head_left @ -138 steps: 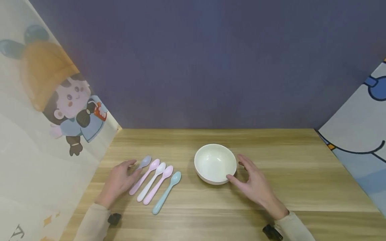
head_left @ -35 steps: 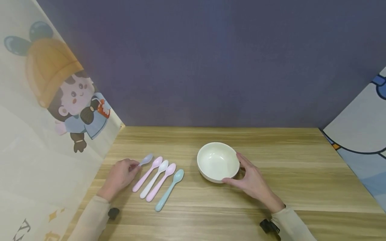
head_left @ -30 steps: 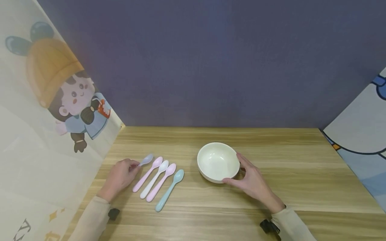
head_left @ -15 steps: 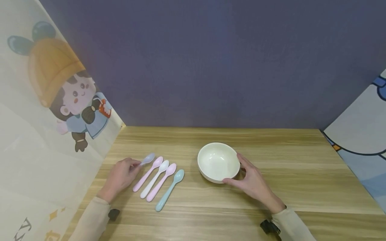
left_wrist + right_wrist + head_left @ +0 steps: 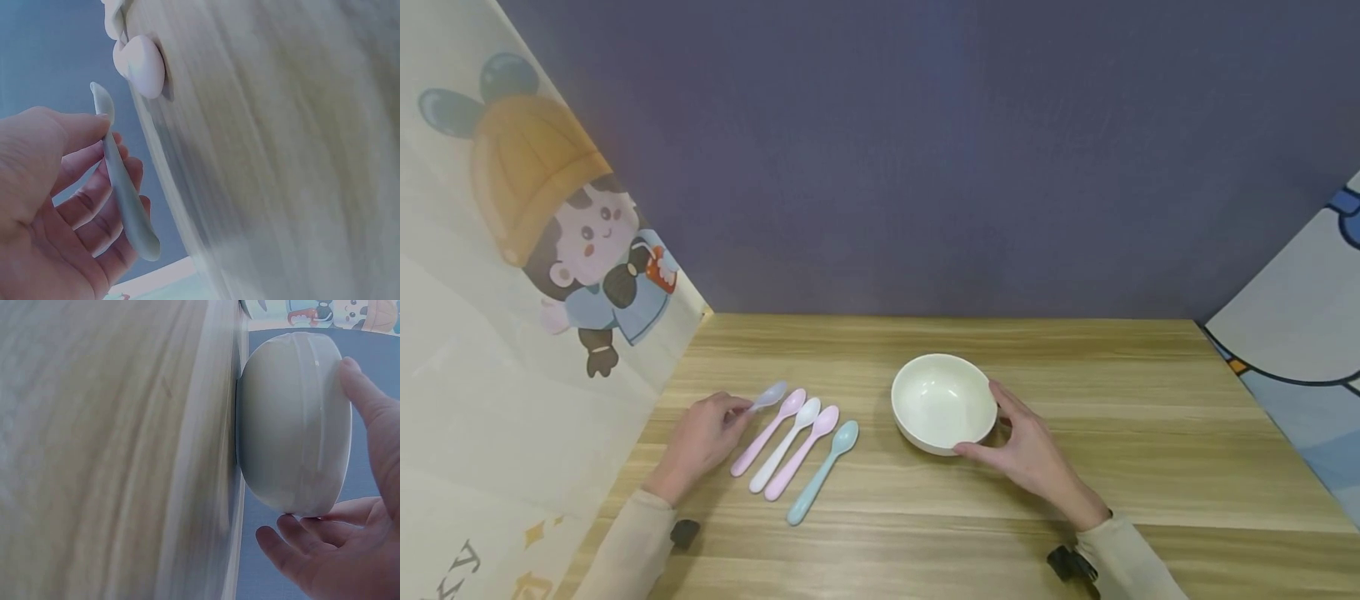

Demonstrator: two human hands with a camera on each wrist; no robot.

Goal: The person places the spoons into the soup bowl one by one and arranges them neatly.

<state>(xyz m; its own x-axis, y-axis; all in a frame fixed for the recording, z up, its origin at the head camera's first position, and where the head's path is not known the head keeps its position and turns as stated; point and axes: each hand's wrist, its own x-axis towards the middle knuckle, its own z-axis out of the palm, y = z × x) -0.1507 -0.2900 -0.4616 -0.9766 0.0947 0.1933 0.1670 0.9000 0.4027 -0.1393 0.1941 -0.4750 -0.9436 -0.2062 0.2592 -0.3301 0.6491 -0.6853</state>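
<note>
At the left end of a row of baby spoons, my left hand point(image 5: 703, 433) pinches a pale lavender spoon point(image 5: 771, 393) just below its bowl end. In the left wrist view that spoon point(image 5: 130, 206) is raised off the table, its handle hanging across the curled fingers. A white bowl point(image 5: 917, 437) stands upright on the table, nothing inside it. My right hand point(image 5: 1037, 458) holds the bowl from the right, thumb at the near rim and fingers round the side. The right wrist view shows the bowl's wall point(image 5: 281, 425) between thumb and fingertips.
Right of the lavender spoon lie a pink spoon point(image 5: 767, 433), a white spoon point(image 5: 785, 446), another pink spoon point(image 5: 801, 454) and a teal spoon point(image 5: 822, 473), side by side and slanted. A dark blue panel point(image 5: 925, 167) closes the table's point(image 5: 1112, 400) back edge.
My left hand has gone from hovering over the lavender spoon to pinching it, and the spoon has shifted slightly rightward. My right hand has closed onto the bowl, which stays in place.
</note>
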